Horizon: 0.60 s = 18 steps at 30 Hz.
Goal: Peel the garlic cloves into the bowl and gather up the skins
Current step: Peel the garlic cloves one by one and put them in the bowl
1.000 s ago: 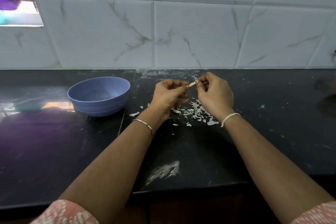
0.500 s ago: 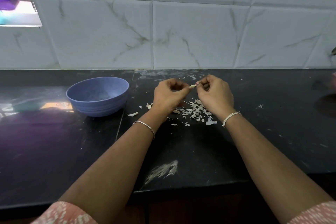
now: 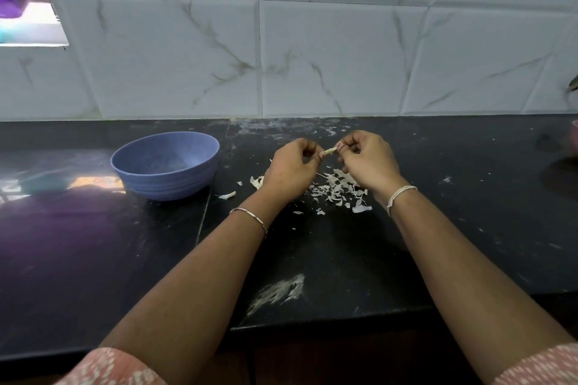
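**Peeling stage, in progress.** Well to the left of my fingers stands the blue bowl (image 3: 169,186), upright on the dark counter (image 3: 312,259). Its inside looks bare or nearly so, though the hazy view does not let me say whether any peeled cloves lie in it. Between the bowl and my fingers lies a stray skin (image 3: 226,195), apart from the rest. A pale curled piece (image 3: 257,182), clove or husk I cannot tell, lies just beside the heel of my left hand (image 3: 289,170). That hand is curled, its thumb and forefinger pinching one end of the garlic clove (image 3: 330,151). My right hand (image 3: 369,162), likewise curled, pinches the other end, so the clove hangs between the two sets of fingertips, above the counter. Below my fingers and slightly to their right, the skins (image 3: 339,192) lie in a loose scatter, not gathered. By my reading, this clove is neither stripped nor dropped in the bowl, and all the gathering is left to do.
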Motion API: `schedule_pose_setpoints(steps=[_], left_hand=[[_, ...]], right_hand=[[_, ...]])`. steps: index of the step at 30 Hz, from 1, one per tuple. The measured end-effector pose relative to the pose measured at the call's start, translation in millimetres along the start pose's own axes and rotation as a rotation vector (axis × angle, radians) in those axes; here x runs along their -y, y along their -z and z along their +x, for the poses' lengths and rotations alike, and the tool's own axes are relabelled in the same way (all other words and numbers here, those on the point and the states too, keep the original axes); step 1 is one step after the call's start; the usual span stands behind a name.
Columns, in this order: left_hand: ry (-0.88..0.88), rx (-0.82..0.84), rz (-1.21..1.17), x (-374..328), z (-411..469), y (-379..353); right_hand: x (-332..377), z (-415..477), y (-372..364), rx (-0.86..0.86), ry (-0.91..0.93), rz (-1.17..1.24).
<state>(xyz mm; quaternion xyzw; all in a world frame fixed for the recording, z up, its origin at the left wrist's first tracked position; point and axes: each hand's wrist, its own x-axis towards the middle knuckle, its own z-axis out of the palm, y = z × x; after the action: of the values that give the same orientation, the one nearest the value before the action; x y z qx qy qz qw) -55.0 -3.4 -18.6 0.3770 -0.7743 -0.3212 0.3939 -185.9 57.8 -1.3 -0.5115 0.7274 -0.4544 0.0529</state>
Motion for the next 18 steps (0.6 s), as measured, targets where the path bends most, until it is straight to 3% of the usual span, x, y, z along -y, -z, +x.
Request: schedule_pose_setpoints(steps=[9,15,18], left_hand=[[-0.007,0.023,0.082,-7,-4,2],[-0.071,0.006,0.387,-8,-12,7],[-0.105,0.039,0.422,-8,-14,8]], right_hand=[[-3,2,-1,0.008,-0.019,0.096],[-9,7,3,-0.026,-0.066,0.181],[-11,8,8,0.002,-0.115,0.259]])
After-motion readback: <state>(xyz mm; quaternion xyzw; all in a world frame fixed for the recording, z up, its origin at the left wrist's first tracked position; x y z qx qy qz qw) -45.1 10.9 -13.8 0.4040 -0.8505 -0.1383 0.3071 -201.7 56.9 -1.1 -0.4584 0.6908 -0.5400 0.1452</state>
